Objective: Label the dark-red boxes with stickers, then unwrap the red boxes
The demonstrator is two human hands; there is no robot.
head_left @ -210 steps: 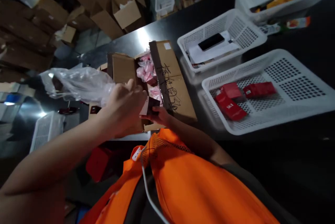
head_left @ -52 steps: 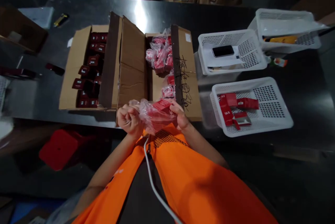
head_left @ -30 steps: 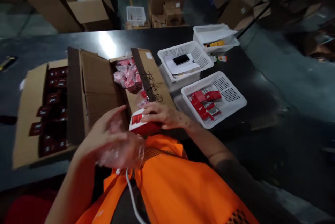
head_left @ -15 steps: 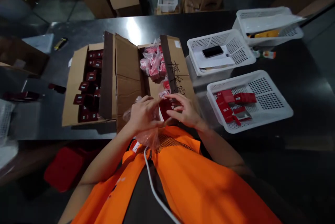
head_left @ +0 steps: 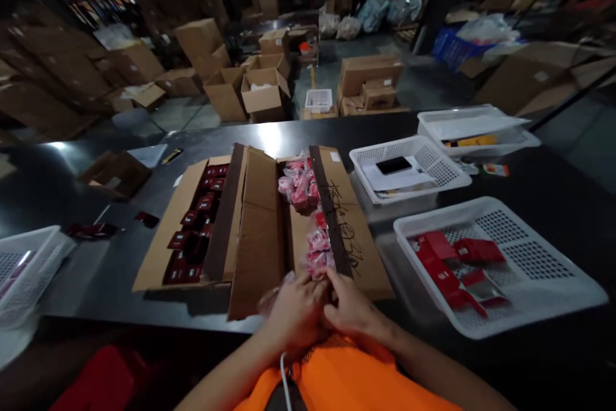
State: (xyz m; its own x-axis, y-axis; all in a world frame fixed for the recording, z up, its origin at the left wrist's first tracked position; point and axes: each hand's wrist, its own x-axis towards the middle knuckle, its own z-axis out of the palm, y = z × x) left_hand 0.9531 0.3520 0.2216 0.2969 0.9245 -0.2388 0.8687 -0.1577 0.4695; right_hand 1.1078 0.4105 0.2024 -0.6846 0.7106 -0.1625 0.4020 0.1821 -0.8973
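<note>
Warehouse floor behind, stacked cartons everywhere, dim light. Dark glossy tabletop (head_left: 553, 180) runs across the near view. Left hand (head_left: 296, 308) and right hand (head_left: 353, 307) sit pressed together at the near edge, right in front of the orange vest (head_left: 337, 379). Both are curled over something small between them, with a bit of clear plastic wrap (head_left: 274, 292) poking out on the left. What exactly they grip is hidden by the fingers; likely one of the wrapped packs, held close to the body for unwrapping.

Just beyond the hands is the open cardboard box (head_left: 346, 231), flaps folded out flat so the contents stay reachable. Pink plastic-wrapped packs (head_left: 301, 186) lie in its far part, with a few more (head_left: 317, 251) touching distance from the hands. Left of it, a second open box holds dark red cartons (head_left: 197, 231) in rows.

Right side: near white basket (head_left: 553, 295) holds loose red boxes (head_left: 447, 263), placed within the right hand's reach, probably for drop-off. Far basket (head_left: 452, 170) holds a phone (head_left: 393, 165) on papers.
</note>
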